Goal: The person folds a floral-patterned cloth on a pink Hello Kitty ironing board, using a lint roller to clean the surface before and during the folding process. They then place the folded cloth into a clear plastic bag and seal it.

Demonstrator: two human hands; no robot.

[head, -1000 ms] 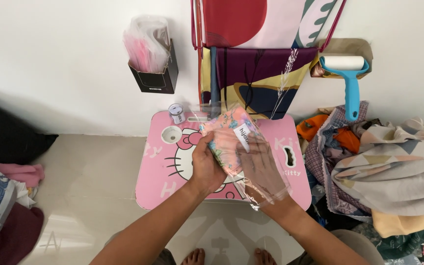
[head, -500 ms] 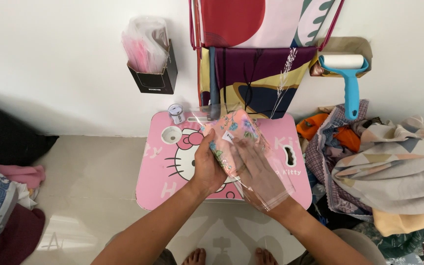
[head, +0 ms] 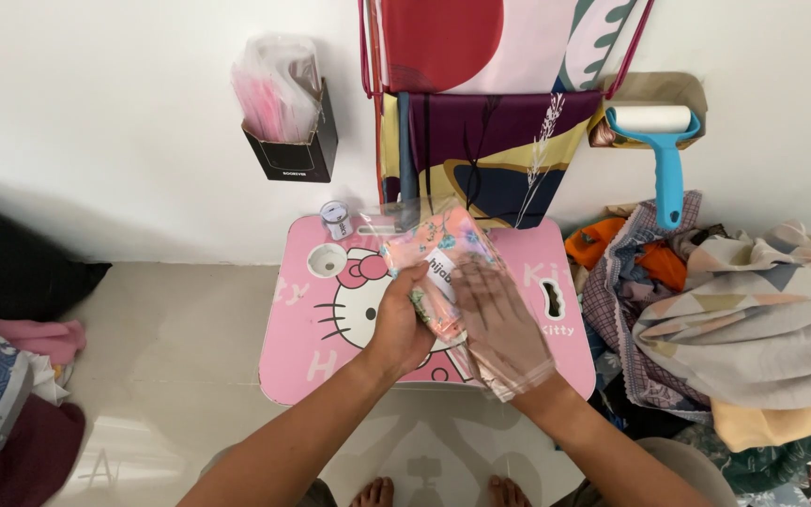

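Over a small pink cartoon-cat table (head: 312, 347), both my hands work on a folded floral peach cloth (head: 438, 249) that sits in a clear plastic bag (head: 509, 371). My left hand (head: 404, 324) grips the cloth and the bag's edge from the left. My right hand (head: 499, 324) is pushed inside the clear bag, fingers flat against the cloth. A small white label shows on the cloth between my hands.
A small tape roll (head: 336, 219) stands at the table's back left corner. A black wall box (head: 293, 150) holds plastic bags. Hanging cloths (head: 490, 150) and a blue lint roller (head: 665, 150) are on the wall. A heap of fabric (head: 743, 319) lies at right, folded clothes (head: 2, 394) at left.
The cloth has slid further into the bag and tilted toward the wall. My right hand has pushed deeper inside the bag; my left hand has kept its grip.
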